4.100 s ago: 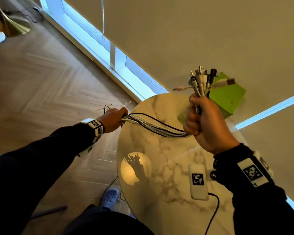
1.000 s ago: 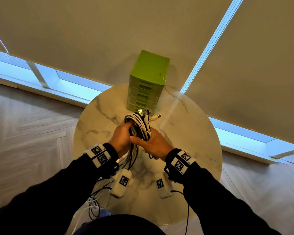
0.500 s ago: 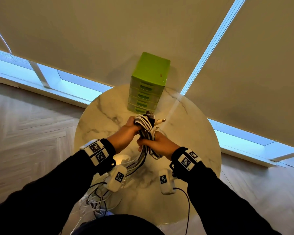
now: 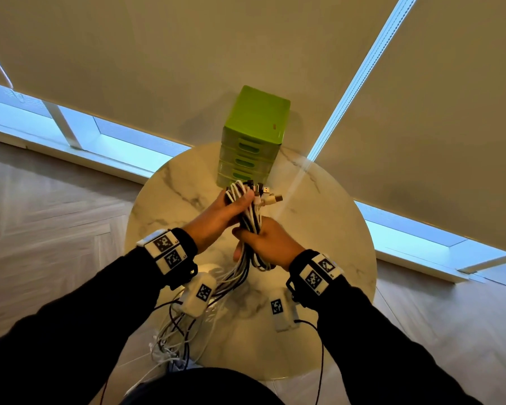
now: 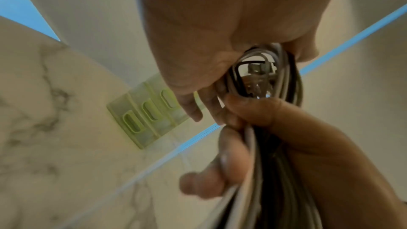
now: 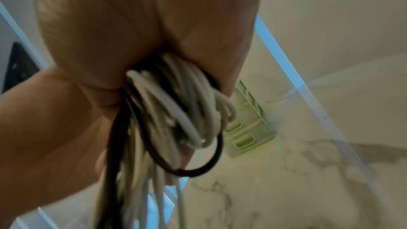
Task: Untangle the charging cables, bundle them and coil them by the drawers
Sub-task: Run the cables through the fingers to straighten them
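A bundle of white and black charging cables [image 4: 250,220] is held above the round marble table [image 4: 327,229], just in front of the green drawer unit [image 4: 253,138]. My left hand [image 4: 228,209] grips the looped top of the bundle, where the plugs [image 4: 268,195] stick out to the right. My right hand [image 4: 263,241] grips the same bundle lower down. The loose tails [image 4: 176,328] hang past the table's near edge toward the floor. In the right wrist view the cable loops [image 6: 176,111] bulge out of the fist. In the left wrist view the loops [image 5: 264,76] pass between both hands.
The drawer unit [image 5: 145,114] stands at the table's far edge against a beige roller blind [image 4: 246,48]. Window strips [image 4: 114,144] run low behind the table. Wooden floor [image 4: 50,217] lies on both sides. Wrist-camera boxes [image 4: 281,311] and their black leads hang under my forearms.
Since 4.1 s ago the stretched cables have been folded into loops held by both hands in front of the drawers. In the last second the hands rose slightly and the left hand shifted up the loop.
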Demonstrator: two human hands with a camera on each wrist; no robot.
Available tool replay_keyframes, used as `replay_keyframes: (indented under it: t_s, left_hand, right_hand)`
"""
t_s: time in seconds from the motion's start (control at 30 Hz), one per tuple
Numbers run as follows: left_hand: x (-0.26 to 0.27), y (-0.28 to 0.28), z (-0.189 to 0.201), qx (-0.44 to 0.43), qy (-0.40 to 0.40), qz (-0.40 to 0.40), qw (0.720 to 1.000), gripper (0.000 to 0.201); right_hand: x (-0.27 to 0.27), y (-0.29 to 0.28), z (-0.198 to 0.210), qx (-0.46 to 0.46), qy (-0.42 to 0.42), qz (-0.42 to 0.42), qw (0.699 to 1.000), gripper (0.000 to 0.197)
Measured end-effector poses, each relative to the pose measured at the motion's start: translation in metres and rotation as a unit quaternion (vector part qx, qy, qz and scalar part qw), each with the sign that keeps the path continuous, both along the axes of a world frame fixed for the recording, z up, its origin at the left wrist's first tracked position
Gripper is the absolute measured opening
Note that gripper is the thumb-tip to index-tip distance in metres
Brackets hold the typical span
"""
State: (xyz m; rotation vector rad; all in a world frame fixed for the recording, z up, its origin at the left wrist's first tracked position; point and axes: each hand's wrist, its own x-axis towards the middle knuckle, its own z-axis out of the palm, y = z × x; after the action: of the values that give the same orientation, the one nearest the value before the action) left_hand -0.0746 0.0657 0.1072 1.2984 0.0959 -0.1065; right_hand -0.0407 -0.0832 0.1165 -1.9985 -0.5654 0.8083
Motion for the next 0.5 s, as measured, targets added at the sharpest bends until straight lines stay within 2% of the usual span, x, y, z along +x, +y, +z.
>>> replay_keyframes:
  t_s: [0.07,0.13,0.2,0.27,0.33,0.37,0.43,0.5]
  left_hand:
    - [-0.007,0.004,-0.009,0.014,0.005,-0.015,1.0,0.074]
    - [-0.018,0.005,-0.021,0.07,0.013,-0.07,0.995,0.061]
    - [-0.032,0.005,-0.034,0.1,0.048,-0.104,0.988,0.049]
    - [-0.042,0.009,-0.045,0.094,0.058,-0.112,0.987,0.061]
    - [-0.044,0.009,-0.051,0.158,0.047,-0.133,0.977,0.072]
    - [-0.043,0.009,-0.053,0.212,0.035,-0.149,0.965,0.068]
    - [-0.043,0.002,-0.055,0.292,0.003,-0.175,0.94,0.049]
    - [-0.042,-0.005,-0.056,0.312,-0.011,-0.147,0.938,0.026]
  right_hand:
    - [0.003,0.001,-0.002,0.052,0.049,-0.085,0.994,0.021]
    - [0.007,0.002,-0.003,0.07,0.069,-0.178,0.979,0.023]
    - [0.009,0.001,0.002,0.094,0.12,-0.234,0.96,0.025]
    - [0.01,0.001,0.008,0.135,0.175,-0.264,0.939,0.027]
    - [0.012,0.002,0.011,0.157,0.197,-0.29,0.923,0.023]
    - [0.013,0.005,0.011,0.176,0.215,-0.297,0.913,0.021]
    - [0.013,0.013,0.015,0.251,0.27,-0.307,0.877,0.018]
    - [0.014,0.02,0.021,0.32,0.322,-0.301,0.839,0.031]
